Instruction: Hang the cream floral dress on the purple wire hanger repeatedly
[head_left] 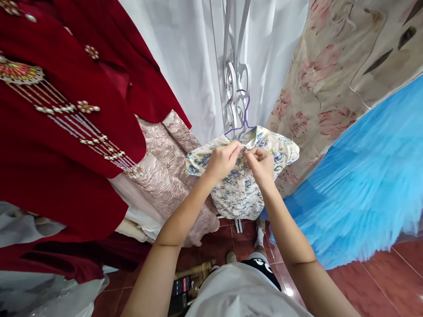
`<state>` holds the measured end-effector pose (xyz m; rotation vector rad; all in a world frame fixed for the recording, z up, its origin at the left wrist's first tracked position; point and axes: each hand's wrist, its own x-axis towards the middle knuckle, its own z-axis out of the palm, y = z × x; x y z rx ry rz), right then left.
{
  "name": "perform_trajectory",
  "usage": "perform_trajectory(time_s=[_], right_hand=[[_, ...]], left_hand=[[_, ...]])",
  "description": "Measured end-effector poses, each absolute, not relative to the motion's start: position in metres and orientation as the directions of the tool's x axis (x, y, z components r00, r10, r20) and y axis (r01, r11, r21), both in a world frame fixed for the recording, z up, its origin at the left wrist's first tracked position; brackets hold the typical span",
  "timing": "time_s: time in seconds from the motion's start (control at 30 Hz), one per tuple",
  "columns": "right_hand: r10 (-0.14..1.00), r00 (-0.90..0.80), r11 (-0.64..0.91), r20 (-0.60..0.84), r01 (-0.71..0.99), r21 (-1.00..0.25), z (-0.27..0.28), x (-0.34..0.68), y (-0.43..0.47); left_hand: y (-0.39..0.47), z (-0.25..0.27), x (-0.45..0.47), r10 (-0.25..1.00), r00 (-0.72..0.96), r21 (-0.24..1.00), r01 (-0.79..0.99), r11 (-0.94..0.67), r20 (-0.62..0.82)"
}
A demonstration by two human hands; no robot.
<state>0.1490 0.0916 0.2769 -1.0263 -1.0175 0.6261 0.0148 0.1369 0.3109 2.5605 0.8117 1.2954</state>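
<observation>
A short-sleeved floral blouse [236, 189], cream with blue flowers, hangs in front of me on a purple wire hanger [245, 112]. My left hand [224, 159] is closed at the blouse's neckline, thumb and fingers pinching its edge. Close beside it, my right hand [259, 162] pinches the same neckline just right of the middle. Between the fingertips shows a small pale strip with a dark spot, too small to make out. The fingers hide part of the collar.
The hanger hooks on a white scrolled metal stand [231, 79] before a white curtain [178, 53]. Left hang a dark red velvet garment [82, 167] with beads and a pink brocade one [168, 158]. Right are a floral cloth [317, 83] and blue tulle [357, 185]. A phone [181, 286] lies low.
</observation>
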Motion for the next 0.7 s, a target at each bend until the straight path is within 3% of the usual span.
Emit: perform_trajectory(time_s=[0.17, 0.4, 0.5, 0.6, 0.7], right_hand=[[0.815, 0.45, 0.426, 0.365, -0.039, -0.904, 0.266, 0.143, 0.097], [0.886, 0.405, 0.204, 0.226, 0.096, -0.974, 0.176, 0.125, 0.079], [0.897, 0.408, 0.128, 0.17, 0.127, -0.984, 0.132, 0.123, 0.06], [0.911, 0.392, 0.088, 0.124, 0.109, -0.99, 0.108, 0.124, 0.05], [0.929, 0.353, 0.083, 0.108, 0.084, -0.993, 0.101, 0.125, 0.051]], left_hand=[[0.135, 0.319, 0.023, 0.465, 0.37, 0.324, 0.383, -0.865, 0.804], [0.159, 0.35, -0.024, 0.569, 0.056, 0.54, 0.251, -0.804, 0.821], [0.183, 0.346, -0.07, 0.694, 0.043, 0.688, 0.096, -0.719, 0.719], [0.201, 0.316, -0.108, 0.841, -0.013, 0.825, -0.184, -0.534, 0.541], [0.201, 0.27, -0.121, 0.951, -0.16, 0.78, -0.544, -0.309, 0.265]])
